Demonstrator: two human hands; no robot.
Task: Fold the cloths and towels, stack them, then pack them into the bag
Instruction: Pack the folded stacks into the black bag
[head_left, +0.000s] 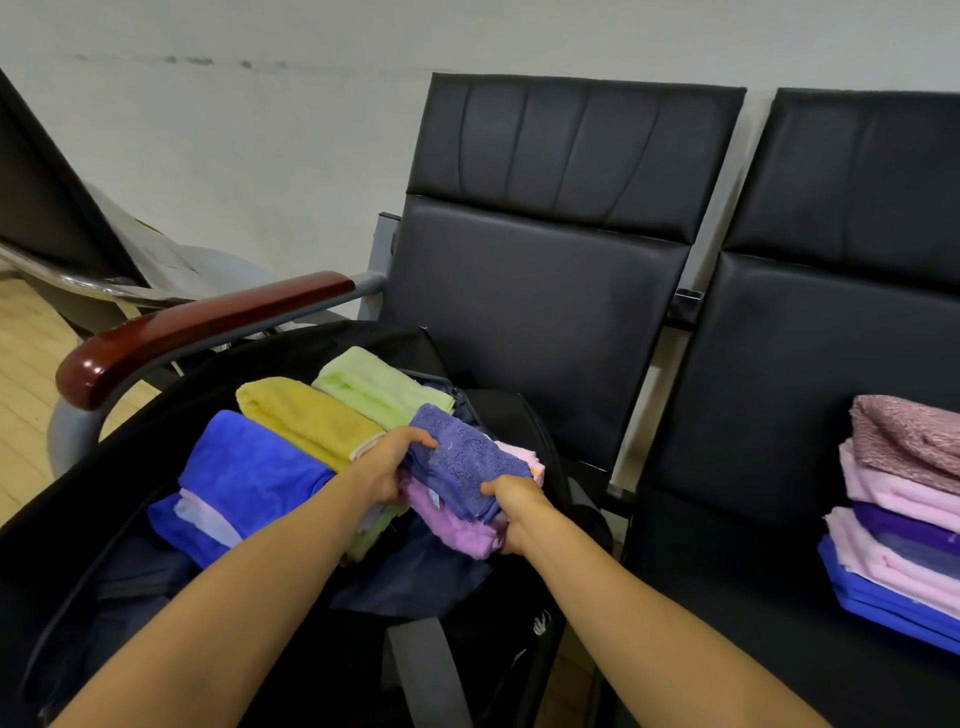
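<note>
Left hand (387, 470) and right hand (514, 512) both grip the folded bundle (462, 467) — packing now; lower it into the bag (431, 571) beside the yellow towel (306, 421).

- Black fabric bag (67, 509): lies open on the left seat, dark navy lining exposed.
- Royal-blue folded microfibre towel (244, 467): in the bag, front left, resting on paler cloth edges.
- Mustard-yellow folded terry towel (306, 415): touching the blue one, just behind it.
- Light-green folded towel (379, 387): rearmost of the three, against the yellow.
- Small bundle above the bag's right part: periwinkle terry cloth (462, 457) on top, lilac cloth (452, 525) beneath, pale-pink cloth (524, 457) at the far edge. It is gripped at both ends by the left hand (387, 467) and right hand (519, 512).
- Folded stack (893, 519) on the right seat: mauve top, pink and violet layers, blue base; cut off by the frame edge.
</note>
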